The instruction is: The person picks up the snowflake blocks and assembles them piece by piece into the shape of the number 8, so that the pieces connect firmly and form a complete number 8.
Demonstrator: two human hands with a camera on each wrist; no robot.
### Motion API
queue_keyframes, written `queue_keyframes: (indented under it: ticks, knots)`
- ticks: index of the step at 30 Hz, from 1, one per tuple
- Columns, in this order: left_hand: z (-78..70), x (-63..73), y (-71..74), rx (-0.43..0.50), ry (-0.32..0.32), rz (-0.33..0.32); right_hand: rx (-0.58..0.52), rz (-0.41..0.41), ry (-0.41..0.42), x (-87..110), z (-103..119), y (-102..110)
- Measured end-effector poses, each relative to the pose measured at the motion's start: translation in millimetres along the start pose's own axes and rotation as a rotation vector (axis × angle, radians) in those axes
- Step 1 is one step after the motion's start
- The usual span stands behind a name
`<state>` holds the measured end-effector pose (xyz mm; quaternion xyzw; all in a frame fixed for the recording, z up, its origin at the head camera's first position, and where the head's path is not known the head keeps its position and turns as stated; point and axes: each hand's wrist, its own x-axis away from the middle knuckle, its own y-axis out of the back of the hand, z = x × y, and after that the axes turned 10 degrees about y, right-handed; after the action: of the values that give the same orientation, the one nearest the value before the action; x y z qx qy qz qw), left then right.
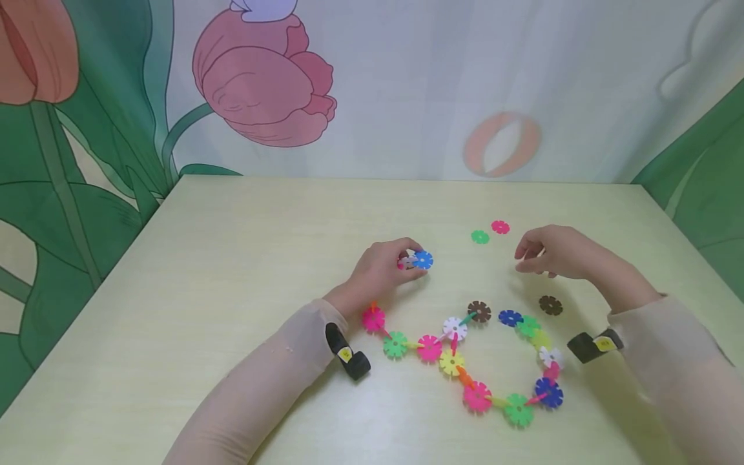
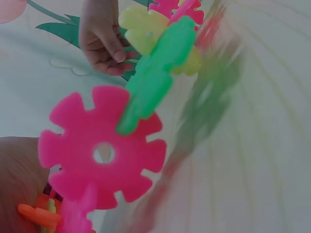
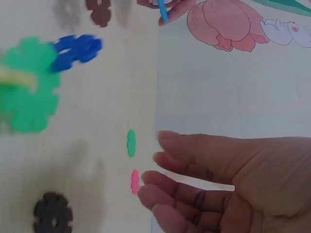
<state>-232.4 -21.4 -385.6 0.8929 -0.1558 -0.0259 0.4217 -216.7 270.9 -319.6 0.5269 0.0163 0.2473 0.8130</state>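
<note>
My left hand [image 1: 386, 261] pinches a joined group of notched plastic snowflake discs, with a blue disc [image 1: 423, 259] at its outer side and paler pieces partly hidden by the fingers. Below that hand lies a chain of interlocked discs, among them a pink disc [image 1: 373, 320], a green disc [image 1: 395, 345] and a yellow disc [image 1: 451, 363]. In the left wrist view a pink disc [image 2: 102, 148] fills the foreground, slotted to a green one [image 2: 158, 75]. My right hand [image 1: 555, 252] hovers above the table with loosely bent fingers and nothing visible in them.
Loose on the table [image 1: 279, 213] lie a green disc [image 1: 480, 237], a pink disc [image 1: 500, 227] and a brown disc [image 1: 550, 305]. Another brown disc [image 1: 479, 312] is joined to the chain, which curves round to a dark blue disc [image 1: 510, 318]. A flower-print curtain [image 1: 395, 90] hangs behind.
</note>
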Motion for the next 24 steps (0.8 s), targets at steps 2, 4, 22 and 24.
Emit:
queue_keyframes:
  ticks: [2,4,22,24]
  knots:
    - [-0.3,0.3,-0.1,-0.004,0.0,0.001,0.018,0.03,-0.016,5.4,-4.8,-1.3]
    - [-0.9,0.6,-0.2,-0.006,0.002,0.003,0.034,0.051,-0.036,10.2,-8.7,-3.4]
    - [-4.9,2.3,0.1,-0.012,0.02,0.013,0.107,0.094,-0.082,32.9,-27.0,-28.2]
    - [-5.4,2.7,0.2,-0.01,0.019,0.012,0.109,0.081,-0.075,32.8,-27.7,-29.4]
